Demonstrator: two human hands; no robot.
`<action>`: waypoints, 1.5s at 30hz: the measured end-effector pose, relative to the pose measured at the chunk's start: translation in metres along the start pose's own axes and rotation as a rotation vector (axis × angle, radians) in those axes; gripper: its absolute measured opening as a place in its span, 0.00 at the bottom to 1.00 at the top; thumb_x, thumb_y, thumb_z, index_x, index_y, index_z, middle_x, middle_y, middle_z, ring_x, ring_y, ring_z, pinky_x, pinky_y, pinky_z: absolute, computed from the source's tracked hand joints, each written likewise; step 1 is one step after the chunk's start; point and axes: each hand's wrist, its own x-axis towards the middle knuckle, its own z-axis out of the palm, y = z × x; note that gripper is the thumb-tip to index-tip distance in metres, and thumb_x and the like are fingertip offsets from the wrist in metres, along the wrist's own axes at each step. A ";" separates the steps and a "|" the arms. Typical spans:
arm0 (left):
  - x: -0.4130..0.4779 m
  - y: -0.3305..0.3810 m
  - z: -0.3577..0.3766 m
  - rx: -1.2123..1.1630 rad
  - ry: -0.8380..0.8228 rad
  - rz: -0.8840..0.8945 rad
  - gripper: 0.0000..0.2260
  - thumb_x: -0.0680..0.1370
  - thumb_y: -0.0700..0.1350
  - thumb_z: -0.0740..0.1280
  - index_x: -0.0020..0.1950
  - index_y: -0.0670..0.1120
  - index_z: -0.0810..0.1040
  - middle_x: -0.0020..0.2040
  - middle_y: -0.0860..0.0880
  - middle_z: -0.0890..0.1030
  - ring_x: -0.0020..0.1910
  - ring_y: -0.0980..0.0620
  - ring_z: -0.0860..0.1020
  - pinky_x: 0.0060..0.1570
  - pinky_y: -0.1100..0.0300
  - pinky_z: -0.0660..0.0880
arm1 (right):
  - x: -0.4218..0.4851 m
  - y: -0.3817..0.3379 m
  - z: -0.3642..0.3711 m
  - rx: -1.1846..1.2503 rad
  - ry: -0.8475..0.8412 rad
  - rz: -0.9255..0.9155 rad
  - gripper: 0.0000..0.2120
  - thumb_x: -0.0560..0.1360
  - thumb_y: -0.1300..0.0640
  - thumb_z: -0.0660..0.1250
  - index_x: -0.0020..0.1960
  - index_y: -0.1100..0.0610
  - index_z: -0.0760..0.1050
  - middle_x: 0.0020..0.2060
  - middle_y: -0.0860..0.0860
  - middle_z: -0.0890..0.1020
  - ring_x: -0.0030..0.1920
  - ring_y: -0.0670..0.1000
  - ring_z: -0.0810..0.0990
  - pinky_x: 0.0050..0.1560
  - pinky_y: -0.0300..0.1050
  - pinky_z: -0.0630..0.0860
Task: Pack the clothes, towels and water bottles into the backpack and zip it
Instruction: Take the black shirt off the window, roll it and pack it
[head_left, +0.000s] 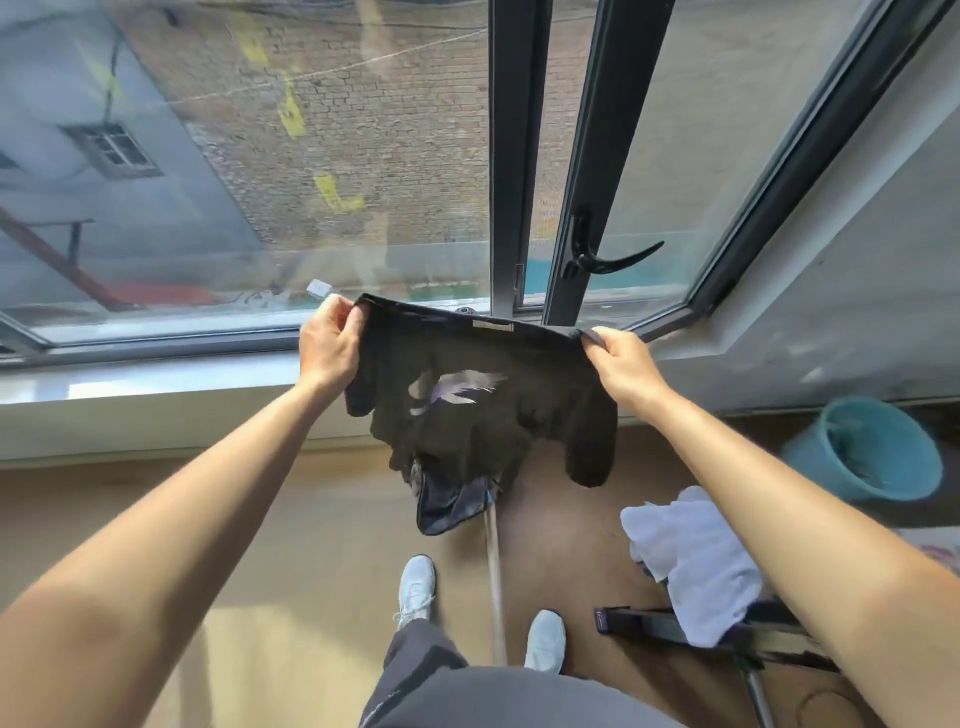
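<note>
Two hands hold a black shirt spread before a window.

The left hand (330, 343) grips the shirt's top edge at its 10 o'clock corner, fingers curled round the cloth. The shirt (483, 410) hangs in the air above the floor (291, 545), with a pale print on its front and a bluish-grey fold dangling at 6 o'clock. Under it a pale pole (493, 571) lies between two white shoes (415, 587). The right hand (621, 364) pinches the 2 o'clock corner, thumb and fingers closed on the hem. A dark window handle (608, 254) sits at 1 o'clock above. At 4 o'clock from the shirt a white towel (691, 566) lies on a dark stand (649, 623). At 3 o'clock stands a teal bucket (867, 452).
</note>
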 end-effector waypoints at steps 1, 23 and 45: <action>0.002 0.000 -0.007 0.021 0.002 0.018 0.14 0.85 0.50 0.64 0.45 0.42 0.74 0.39 0.46 0.77 0.40 0.47 0.73 0.43 0.48 0.71 | 0.001 -0.003 0.003 0.006 -0.020 -0.008 0.13 0.84 0.57 0.60 0.41 0.52 0.74 0.35 0.46 0.77 0.41 0.51 0.74 0.40 0.44 0.68; 0.028 -0.172 -0.071 0.527 -0.961 -0.010 0.08 0.77 0.43 0.74 0.40 0.48 0.77 0.39 0.48 0.78 0.42 0.46 0.76 0.39 0.56 0.70 | -0.015 0.019 0.146 -0.414 -0.053 0.206 0.18 0.65 0.75 0.58 0.40 0.53 0.73 0.41 0.52 0.79 0.46 0.59 0.77 0.45 0.48 0.72; 0.030 -0.232 -0.041 0.204 -1.088 -0.458 0.14 0.76 0.44 0.77 0.30 0.48 0.83 0.28 0.55 0.77 0.32 0.55 0.74 0.35 0.63 0.70 | -0.010 0.068 0.163 -0.160 -0.662 0.496 0.10 0.73 0.56 0.76 0.36 0.54 0.77 0.32 0.46 0.77 0.36 0.47 0.75 0.38 0.41 0.69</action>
